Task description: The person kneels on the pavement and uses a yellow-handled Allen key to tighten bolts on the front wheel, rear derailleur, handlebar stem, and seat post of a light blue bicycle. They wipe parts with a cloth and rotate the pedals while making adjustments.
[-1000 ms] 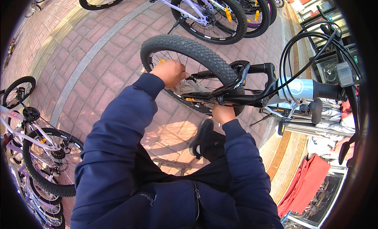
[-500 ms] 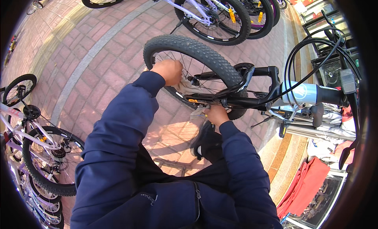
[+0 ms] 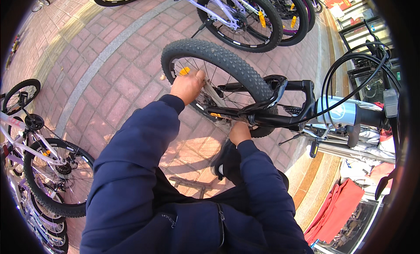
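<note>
Shifted since half a second ago: one beige cloth (image 3: 213, 93), then slack and bunched, now drawn into a straighter strip from the left hand (image 3: 189, 85) toward the black fork leg (image 3: 272, 120); one yellow reflector (image 3: 184, 71), then covered, now showing beside the knuckles. Meaning for the work, as I judge it: the cloth is pulled fairly taut at the wheel (image 3: 218, 53). Left grip: closed, pinching the cloth's upper end. Right hand (image 3: 240, 132): just below the fork leg, cloth beside it; fingers hidden, so I cannot tell whether its grip is tight. In my way: the fork leg, between the hands, masking part of the cloth. Farther out: black cables (image 3: 323, 74); pale-blue frame tube (image 3: 337, 111); dark shoe (image 3: 228, 159). Outermost: lilac bicycle (image 3: 224, 13) ahead; white bicycle (image 3: 49, 154), left; red fabric (image 3: 336, 210), lower right.
</note>
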Tool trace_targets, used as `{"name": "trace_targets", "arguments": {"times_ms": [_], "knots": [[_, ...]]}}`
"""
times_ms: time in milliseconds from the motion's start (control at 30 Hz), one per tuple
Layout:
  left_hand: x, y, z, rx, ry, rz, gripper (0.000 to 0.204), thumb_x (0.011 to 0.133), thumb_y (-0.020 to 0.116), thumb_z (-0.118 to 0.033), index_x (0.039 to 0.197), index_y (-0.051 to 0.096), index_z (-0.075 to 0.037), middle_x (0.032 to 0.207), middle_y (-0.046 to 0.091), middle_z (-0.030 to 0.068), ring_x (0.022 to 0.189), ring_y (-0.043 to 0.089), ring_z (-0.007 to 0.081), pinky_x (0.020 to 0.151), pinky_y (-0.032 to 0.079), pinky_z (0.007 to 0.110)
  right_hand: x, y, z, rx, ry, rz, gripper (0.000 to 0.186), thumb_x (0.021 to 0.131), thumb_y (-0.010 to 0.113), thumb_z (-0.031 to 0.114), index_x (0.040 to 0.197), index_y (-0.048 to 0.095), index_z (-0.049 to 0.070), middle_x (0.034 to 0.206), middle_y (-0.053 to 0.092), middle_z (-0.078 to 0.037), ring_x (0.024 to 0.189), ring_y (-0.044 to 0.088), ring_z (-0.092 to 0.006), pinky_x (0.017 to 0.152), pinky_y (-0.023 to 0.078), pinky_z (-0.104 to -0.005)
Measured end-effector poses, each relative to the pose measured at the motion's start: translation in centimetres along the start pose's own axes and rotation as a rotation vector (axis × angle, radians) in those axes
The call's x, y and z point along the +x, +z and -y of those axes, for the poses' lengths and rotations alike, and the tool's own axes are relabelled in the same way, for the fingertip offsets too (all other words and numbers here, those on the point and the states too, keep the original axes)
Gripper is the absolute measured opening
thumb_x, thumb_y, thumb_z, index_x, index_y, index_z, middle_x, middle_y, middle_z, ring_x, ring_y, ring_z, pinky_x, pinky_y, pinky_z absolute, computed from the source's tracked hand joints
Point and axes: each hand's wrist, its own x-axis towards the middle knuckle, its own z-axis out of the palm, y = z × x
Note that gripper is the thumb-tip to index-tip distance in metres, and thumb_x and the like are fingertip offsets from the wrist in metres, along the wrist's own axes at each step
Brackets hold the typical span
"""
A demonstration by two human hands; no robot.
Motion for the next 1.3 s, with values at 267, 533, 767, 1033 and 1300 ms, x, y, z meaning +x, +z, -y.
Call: {"name": "trace_targets", "arguments": {"times_ms": [267, 533, 767, 1033, 1300], "knots": [[-1.1, -0.1, 3.3, -0.067, -0.125, 0.27, 0.019, 0.09, 0.068, -0.025, 0.094, 0.065, -0.007, 0.086, 0.071, 0.0144, 0.082, 0.069, 0.0373, 0.071, 0.054, 0.049, 1.4, 1.5, -0.4, 0.035, -0.025, 0.197, 0.033, 0.089, 0.058, 0.02, 0.111, 0.071, -0.001, 0.118, 0.067, -0.026, 0.114, 0.061, -0.0415, 0.103, 0.045, -0.0477], [-0.9, 2.1, 4.7, -0.155, -0.363, 0.352, 0.03, 0.089, 0.068, -0.033, 0.095, 0.074, -0.004, 0.09, 0.072, 0.02, 0.088, 0.07, 0.039, 0.077, 0.056, 0.046, -0.7, 2.2, -1.1, 0.127, 0.095, 0.012, 0.023, 0.088, 0.058, 0.015, 0.088, 0.072, -0.003, 0.101, 0.07, -0.025, 0.094, 0.067, -0.0425, 0.086, 0.052, -0.0501], [-2.9, 3.3, 5.5, -0.015, -0.416, 0.284, 0.023, 0.092, 0.067, -0.029, 0.092, 0.067, -0.006, 0.094, 0.072, 0.0157, 0.092, 0.071, 0.0363, 0.077, 0.056, 0.049, 0.3, 3.0, 0.5, 0.131, 0.015, 0.2, 0.025, 0.087, 0.065, 0.016, 0.095, 0.069, -0.007, 0.103, 0.068, -0.029, 0.101, 0.063, -0.0459, 0.093, 0.049, -0.0492], [-2.6, 6.5, 5.4, -0.307, -0.615, 0.422, 0.023, 0.093, 0.065, -0.028, 0.095, 0.07, -0.006, 0.092, 0.072, 0.0129, 0.085, 0.071, 0.0325, 0.074, 0.057, 0.043, -1.0, 1.6, -1.2, 0.175, 0.052, 0.007, 0.025, 0.083, 0.067, 0.012, 0.097, 0.068, -0.009, 0.103, 0.068, -0.028, 0.105, 0.062, -0.0462, 0.094, 0.048, -0.0501], [-2.8, 5.1, 6.4, -0.137, -0.628, 0.417, 0.029, 0.091, 0.061, -0.027, 0.098, 0.076, -0.003, 0.108, 0.073, 0.0206, 0.097, 0.072, 0.0357, 0.086, 0.057, 0.043, -0.2, 2.3, -0.9, 0.273, -0.083, 0.031, 0.026, 0.087, 0.058, 0.017, 0.102, 0.073, 0.001, 0.102, 0.072, -0.023, 0.099, 0.067, -0.0423, 0.091, 0.051, -0.0484]]}}
